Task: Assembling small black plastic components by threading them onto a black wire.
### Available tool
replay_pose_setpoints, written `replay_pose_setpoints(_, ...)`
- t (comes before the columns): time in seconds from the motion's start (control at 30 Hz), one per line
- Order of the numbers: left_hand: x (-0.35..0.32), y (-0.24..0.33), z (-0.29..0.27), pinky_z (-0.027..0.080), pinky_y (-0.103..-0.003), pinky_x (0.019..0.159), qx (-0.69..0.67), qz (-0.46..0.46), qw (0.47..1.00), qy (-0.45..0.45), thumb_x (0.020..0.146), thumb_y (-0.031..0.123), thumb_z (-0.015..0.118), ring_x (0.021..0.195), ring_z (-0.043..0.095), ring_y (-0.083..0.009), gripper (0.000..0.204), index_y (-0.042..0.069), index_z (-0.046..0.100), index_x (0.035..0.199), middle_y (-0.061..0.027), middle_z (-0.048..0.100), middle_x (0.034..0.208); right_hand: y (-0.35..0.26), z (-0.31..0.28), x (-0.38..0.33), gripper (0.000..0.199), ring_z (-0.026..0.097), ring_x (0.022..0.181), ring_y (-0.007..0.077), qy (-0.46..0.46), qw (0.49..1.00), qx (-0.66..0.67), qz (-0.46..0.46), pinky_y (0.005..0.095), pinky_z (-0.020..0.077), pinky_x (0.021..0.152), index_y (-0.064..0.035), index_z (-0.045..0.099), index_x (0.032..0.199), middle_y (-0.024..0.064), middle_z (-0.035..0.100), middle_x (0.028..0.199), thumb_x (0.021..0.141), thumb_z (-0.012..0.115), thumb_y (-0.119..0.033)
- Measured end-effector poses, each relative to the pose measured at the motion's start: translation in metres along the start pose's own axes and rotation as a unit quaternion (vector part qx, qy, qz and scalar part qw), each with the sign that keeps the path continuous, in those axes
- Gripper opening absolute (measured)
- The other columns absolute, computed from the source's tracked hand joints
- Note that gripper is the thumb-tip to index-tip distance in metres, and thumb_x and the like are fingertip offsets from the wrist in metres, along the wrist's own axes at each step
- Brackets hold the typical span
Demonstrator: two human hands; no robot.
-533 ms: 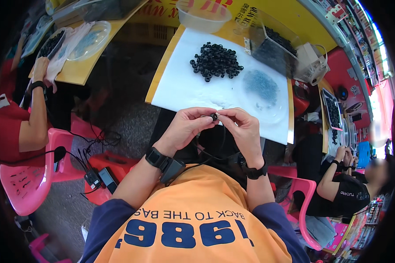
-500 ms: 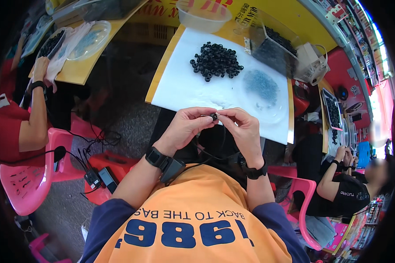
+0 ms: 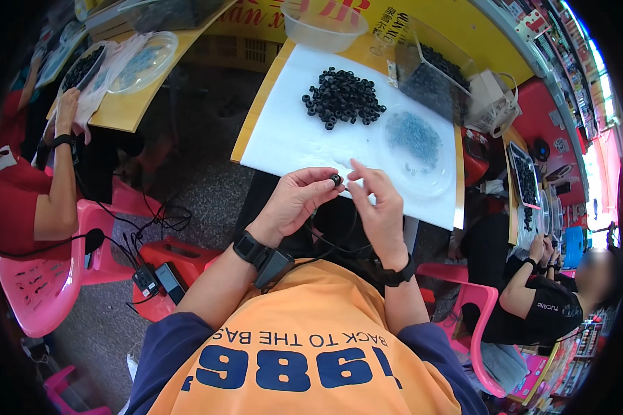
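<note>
My left hand point(image 3: 299, 199) pinches a small black ring-shaped part point(image 3: 336, 179) between thumb and fingertips, just off the near edge of the white-covered table point(image 3: 277, 142). Close beside it, my right hand point(image 3: 378, 202) has its fingers apart, and nothing shows in its grip. Beyond my hands lies a heap of similar black parts point(image 3: 342, 95) on the white sheet. A shallow clear dish point(image 3: 432, 185) to its right holds many tiny clear-bluish pieces point(image 3: 414, 138).
A clear bin of black parts point(image 3: 432, 79) and an empty-looking translucent tub point(image 3: 324, 28) stand at the back. A light bag point(image 3: 495, 104) is beyond the right corner. People work at tables on both sides. Pink chairs point(image 3: 45, 277) and cables point(image 3: 135, 259) flank me.
My right hand has come away from the black part, its fingers spreading apart. My left hand still holds the part, with its round opening now more visible.
</note>
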State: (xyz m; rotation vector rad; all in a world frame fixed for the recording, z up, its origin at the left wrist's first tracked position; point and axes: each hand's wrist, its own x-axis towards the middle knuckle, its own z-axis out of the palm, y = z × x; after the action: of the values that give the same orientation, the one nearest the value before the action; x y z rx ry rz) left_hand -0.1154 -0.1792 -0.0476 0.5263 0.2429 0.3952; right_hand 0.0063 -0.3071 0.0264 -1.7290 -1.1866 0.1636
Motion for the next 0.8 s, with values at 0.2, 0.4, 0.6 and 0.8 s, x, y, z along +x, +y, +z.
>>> replay_pose_setpoints(0.2, -0.001, 0.004, 0.004, 0.059, -0.03, 0.095, 0.0, 0.006, 1.0, 0.012, 0.097, -0.001, 0.064, 0.108, 0.069, -0.0217, 0.024, -0.002, 0.067, 0.121, -0.0143, 0.071, 0.114, 0.028, -0.032, 0.041, 0.02, 0.056, 0.074, 0.016, 0.031, 0.996, -0.069, 0.039, 0.0291, 0.0471, 0.07, -0.003, 0.075, 0.11, 0.0086, 0.071, 0.098, 0.091, 0.07, -0.008)
replay_pose_setpoints(0.4, 0.0, 0.005, 0.003, 0.059, -0.028, 0.092, 0.007, 0.006, 1.0, 0.019, 0.097, -0.001, 0.064, 0.106, 0.069, -0.0206, 0.024, -0.002, 0.067, 0.121, -0.0135, 0.071, 0.113, 0.087, -0.039, 0.099, 0.012, 0.063, 0.092, 0.0299, 0.014, 0.966, -0.25, -0.071, 0.0399, 0.0482, 0.084, -0.0061, 0.077, 0.094, 0.0111, 0.071, 0.094, 0.085, 0.071, -0.012)
replay_pose_setpoints(0.6, -0.001, 0.008, 0.0, 0.059, -0.027, 0.089, -0.007, 0.001, 1.0, 0.024, 0.097, -0.001, 0.065, 0.102, 0.07, -0.0184, 0.025, -0.002, 0.067, 0.121, -0.0124, 0.071, 0.111, 0.12, -0.009, 0.125, 0.011, 0.062, 0.095, 0.0312, -0.034, 0.948, -0.305, -0.077, 0.0415, 0.049, 0.086, -0.0099, 0.079, 0.089, 0.0091, 0.071, 0.093, 0.081, 0.076, -0.016)
replay_pose_setpoints(0.8, -0.001, 0.01, -0.003, 0.059, -0.027, 0.089, -0.024, 0.002, 1.0, 0.017, 0.097, -0.001, 0.065, 0.102, 0.07, -0.0183, 0.026, -0.002, 0.066, 0.122, -0.0125, 0.071, 0.111, 0.13, 0.019, 0.135, 0.014, 0.063, 0.096, 0.0298, -0.053, 0.926, -0.361, -0.097, 0.0413, 0.0494, 0.085, -0.0115, 0.077, 0.091, 0.008, 0.068, 0.09, 0.079, 0.078, -0.019)
